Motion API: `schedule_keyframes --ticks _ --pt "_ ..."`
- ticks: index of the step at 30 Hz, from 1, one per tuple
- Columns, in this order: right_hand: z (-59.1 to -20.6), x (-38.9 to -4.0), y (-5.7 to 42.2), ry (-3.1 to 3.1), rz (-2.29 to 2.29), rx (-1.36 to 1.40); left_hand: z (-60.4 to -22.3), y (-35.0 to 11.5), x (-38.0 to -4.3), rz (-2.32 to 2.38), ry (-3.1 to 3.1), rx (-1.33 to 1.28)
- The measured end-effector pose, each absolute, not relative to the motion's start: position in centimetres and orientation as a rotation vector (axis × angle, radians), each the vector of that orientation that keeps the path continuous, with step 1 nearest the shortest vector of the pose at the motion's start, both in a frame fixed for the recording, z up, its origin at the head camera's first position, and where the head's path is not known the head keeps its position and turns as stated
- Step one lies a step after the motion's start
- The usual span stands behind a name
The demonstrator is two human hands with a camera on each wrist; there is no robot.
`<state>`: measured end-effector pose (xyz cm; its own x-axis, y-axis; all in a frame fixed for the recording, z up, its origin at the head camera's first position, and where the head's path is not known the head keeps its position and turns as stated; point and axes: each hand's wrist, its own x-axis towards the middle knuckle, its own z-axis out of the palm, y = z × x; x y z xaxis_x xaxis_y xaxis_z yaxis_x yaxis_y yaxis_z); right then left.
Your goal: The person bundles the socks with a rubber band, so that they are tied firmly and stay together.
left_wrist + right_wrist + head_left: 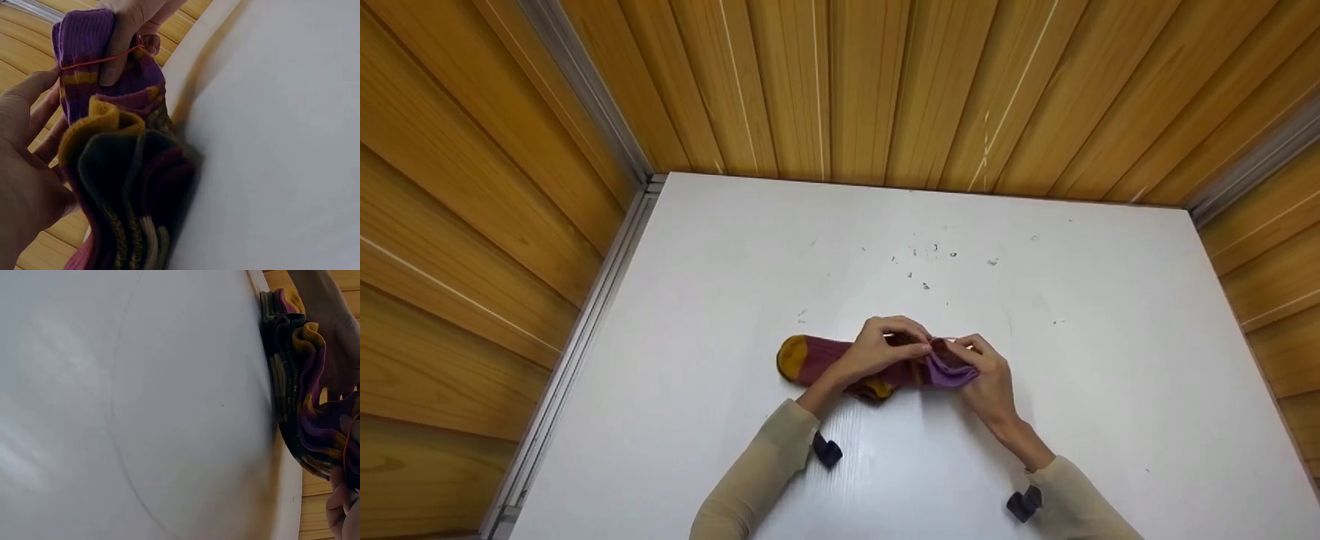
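A bundle of striped socks (pixel 825 355), maroon and purple with mustard toes, lies sideways near the table's front. A thin red elastic band (pixel 101 60) runs across the purple cuff end. My left hand (pixel 877 351) holds the bundle around its middle, one fingertip touching the band at the cuff's edge in the left wrist view. At the cuff end, my right hand (pixel 988 382) grips the purple cuff (pixel 949 373), its thumb pressed on the front just below the band. Folded layers of dark sock (pixel 287 377) show in the right wrist view, where the right hand is partly cut off.
The white table (pixel 720 262) carries small dark marks (pixel 926 286) beyond the hands. Wood-panelled walls (pixel 855 90) stand at the back and both sides. Black wrist straps (pixel 828 452) hang by the sleeves.
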<state>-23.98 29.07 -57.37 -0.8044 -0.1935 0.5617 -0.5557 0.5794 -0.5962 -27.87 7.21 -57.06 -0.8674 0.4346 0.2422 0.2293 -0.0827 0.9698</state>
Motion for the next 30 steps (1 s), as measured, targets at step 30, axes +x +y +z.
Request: schedule_keyframes --ticks 30 --pt "-53.0 -22.6 28.7 -2.347 1.601 0.484 -57.7 4.1 -26.9 1.931 2.344 0.627"
